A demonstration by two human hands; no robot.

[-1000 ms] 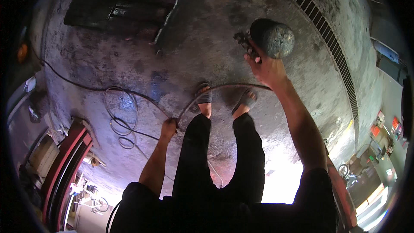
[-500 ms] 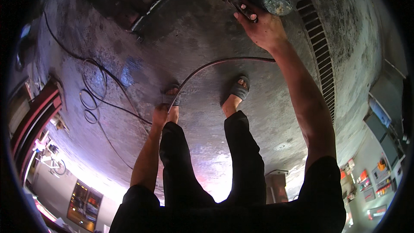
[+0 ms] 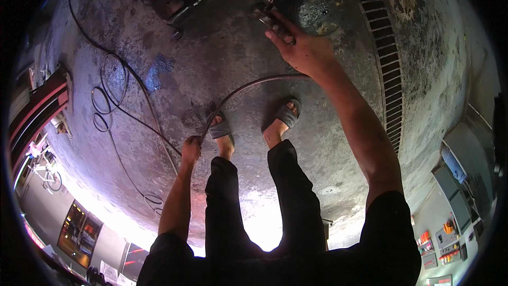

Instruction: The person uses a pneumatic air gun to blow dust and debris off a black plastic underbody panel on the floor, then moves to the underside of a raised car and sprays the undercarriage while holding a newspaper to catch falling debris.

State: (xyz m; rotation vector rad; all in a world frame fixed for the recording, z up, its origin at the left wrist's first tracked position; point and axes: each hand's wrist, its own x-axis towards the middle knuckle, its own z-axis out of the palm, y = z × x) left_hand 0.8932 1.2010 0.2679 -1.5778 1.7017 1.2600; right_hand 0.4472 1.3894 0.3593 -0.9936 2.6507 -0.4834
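My right hand is closed around what looks like a spray gun, at the upper right. Its dark round cup has a crusted grey end and sits against my fingers. A dark hose arcs left from beneath my right wrist, and its join to the gun is hidden. Low beside my left foot, my left hand grips this hose with fingers wrapped round it. More hose trails off from there across the floor to the upper left.
Loose loops of thin line lie on the stained floor at left. A slotted drain grate runs down the right. A dark bulky object stands at the top. My sandalled feet are between my hands. A red frame stands far left.
The whole view has shifted. My right hand and the spray gun sit lower and farther left. My left hand, still on the hose, has moved left and down, away from the foot.
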